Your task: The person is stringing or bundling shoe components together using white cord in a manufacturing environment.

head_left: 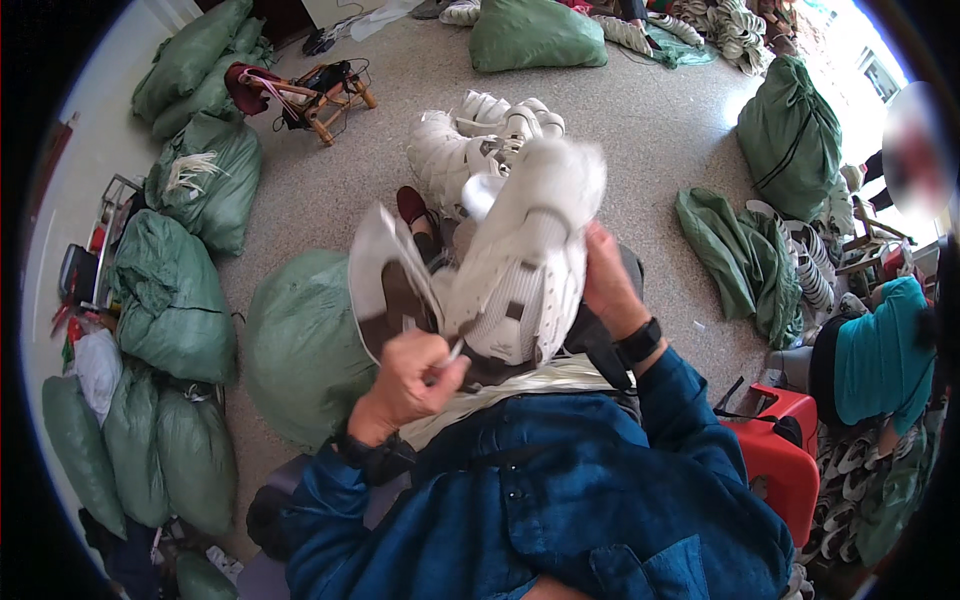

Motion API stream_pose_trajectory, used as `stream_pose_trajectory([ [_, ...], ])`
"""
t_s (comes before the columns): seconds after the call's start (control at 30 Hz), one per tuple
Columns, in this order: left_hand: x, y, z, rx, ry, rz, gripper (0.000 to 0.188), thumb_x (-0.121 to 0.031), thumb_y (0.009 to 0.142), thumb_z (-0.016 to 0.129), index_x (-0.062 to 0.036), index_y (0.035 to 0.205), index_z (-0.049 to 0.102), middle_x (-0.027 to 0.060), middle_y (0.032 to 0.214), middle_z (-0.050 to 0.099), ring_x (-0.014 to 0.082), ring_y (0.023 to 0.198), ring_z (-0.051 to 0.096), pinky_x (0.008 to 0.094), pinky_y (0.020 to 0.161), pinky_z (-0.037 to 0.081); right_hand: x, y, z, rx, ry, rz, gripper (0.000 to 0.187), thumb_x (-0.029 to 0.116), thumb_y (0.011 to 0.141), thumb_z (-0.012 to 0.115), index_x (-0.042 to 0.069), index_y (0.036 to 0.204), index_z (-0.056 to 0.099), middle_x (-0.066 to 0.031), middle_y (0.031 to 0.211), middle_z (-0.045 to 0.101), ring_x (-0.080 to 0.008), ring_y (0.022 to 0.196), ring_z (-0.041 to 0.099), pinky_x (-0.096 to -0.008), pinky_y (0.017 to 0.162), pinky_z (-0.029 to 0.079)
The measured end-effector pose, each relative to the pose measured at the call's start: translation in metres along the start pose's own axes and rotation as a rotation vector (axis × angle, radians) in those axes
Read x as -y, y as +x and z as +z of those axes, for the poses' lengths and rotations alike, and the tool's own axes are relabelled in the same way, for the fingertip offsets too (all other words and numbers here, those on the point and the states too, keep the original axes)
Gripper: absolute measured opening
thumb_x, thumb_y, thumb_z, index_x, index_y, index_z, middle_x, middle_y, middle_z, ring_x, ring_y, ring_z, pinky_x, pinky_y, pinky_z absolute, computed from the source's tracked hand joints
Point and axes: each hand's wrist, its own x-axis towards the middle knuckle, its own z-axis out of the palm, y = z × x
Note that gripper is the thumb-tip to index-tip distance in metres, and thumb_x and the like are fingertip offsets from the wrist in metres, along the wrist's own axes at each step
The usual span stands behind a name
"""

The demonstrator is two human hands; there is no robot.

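A bundle of nested white shoe uppers (525, 240) stands over my lap, its top end smeared by motion. My right hand (608, 280) is closed round its right side. The nearest upper has eyelet holes along its edges. Low on the left, my left hand (415, 380) is in a pinch on a small, pale, thin piece (455, 353), blurred, which I cannot name for sure. Just beyond that hand, another white upper with a brown inside (405, 295) leans against the bundle. Pale laces (540, 378) lie across my lap beneath.
More bundled white uppers (445, 150) lie on the floor ahead. Green sacks (175, 295) line the left wall, and one (305, 340) sits against my left side. A red plastic stool (775, 455) is at the right, near a person in a teal top (880, 350). A wooden stool (320, 100) stands far left.
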Motion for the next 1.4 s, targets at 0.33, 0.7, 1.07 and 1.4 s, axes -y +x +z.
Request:
stream_pose_trajectory([
  [0.33,0.027,-0.029,0.045,0.286,0.123,-0.167,0.031,-0.02,0.087,0.075,-0.0053,0.073,0.052,0.0146,0.067,0.059,0.0368,0.064,0.063,0.045,0.056,0.047,-0.064,0.011,-0.045,-0.086,-0.285,0.046,0.037,0.025,0.106,0.056,-0.004,0.128,0.057,-0.0122,0.12,0.068,-0.0202,0.111,0.063,-0.0337,0.097,0.05],
  [0.7,0.043,-0.034,0.051,0.146,0.112,-0.218,0.024,-0.014,0.085,0.076,-0.0048,0.074,0.056,0.0134,0.066,0.057,0.0363,0.062,0.059,0.0449,0.058,0.045,-0.037,-0.062,-0.046,0.06,-1.12,-0.33,0.038,0.008,0.1,0.054,-0.005,0.136,0.054,-0.0213,0.127,0.062,-0.0308,0.119,0.059,-0.033,0.103,0.046],
  [1.07,0.043,-0.012,0.039,0.071,0.317,-0.085,0.051,-0.016,0.075,0.082,-0.0014,0.117,0.057,0.017,0.113,0.06,0.0374,0.098,0.058,0.046,0.089,0.047,-0.008,-0.088,0.022,0.228,-1.231,-0.386,0.083,0.021,0.085,0.078,0.0,0.153,0.036,-0.0269,0.155,0.036,-0.0437,0.146,0.036,-0.048,0.119,0.033],
  [1.4,0.09,0.007,0.064,0.226,0.33,-0.182,0.102,-0.024,0.069,0.085,0.0025,0.152,0.032,0.0219,0.137,0.053,0.0367,0.116,0.052,0.048,0.11,0.036,-0.032,-0.041,0.006,0.305,-1.149,-0.391,0.074,0.026,0.088,0.072,0.001,0.15,0.042,-0.0269,0.154,0.037,-0.0449,0.144,0.038,-0.0475,0.119,0.033],
])
